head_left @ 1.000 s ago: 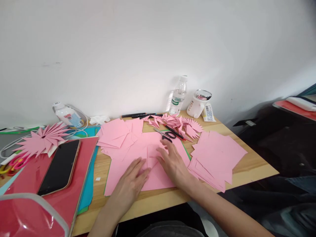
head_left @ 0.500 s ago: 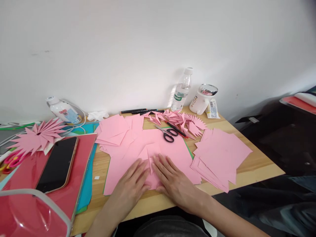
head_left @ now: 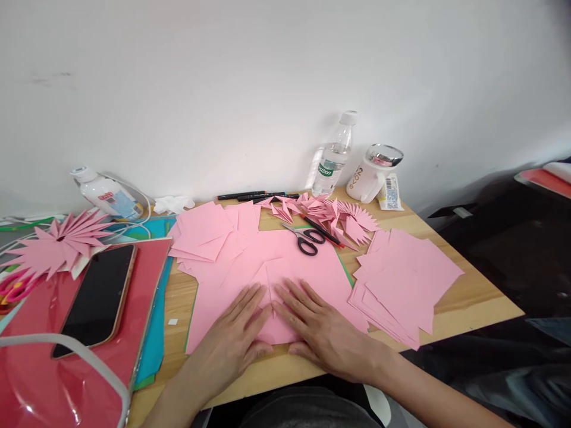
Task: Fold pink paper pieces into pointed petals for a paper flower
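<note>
Both hands lie flat on a small folded piece of pink paper (head_left: 269, 274), whose two sides meet along a line down the middle. My left hand (head_left: 241, 327) presses its left half, fingers stretched out and thumb pointing inward. On the right half rests my right hand (head_left: 314, 327), palm down, fingers extended. Between the fingertips runs the centre line; much of the piece is hidden under the hands. Beneath it is a large pink sheet (head_left: 209, 324) with green edges showing under it. Black-handled scissors (head_left: 307, 242) lie just beyond my right hand.
Pink paper stacks lie left (head_left: 203, 229) and right (head_left: 408, 279). Behind are folded pink pieces (head_left: 330, 211), pens (head_left: 243, 195), a water bottle (head_left: 335, 157) and a mug (head_left: 372, 175). At left, a phone (head_left: 98, 297) rests on a red folder (head_left: 138, 309), near a pink pinwheel shape (head_left: 62, 241).
Both hands stay on the folded paper; the right has slid slightly toward the centre line. The flaps lie flatter along the middle. The view has shifted a little.
</note>
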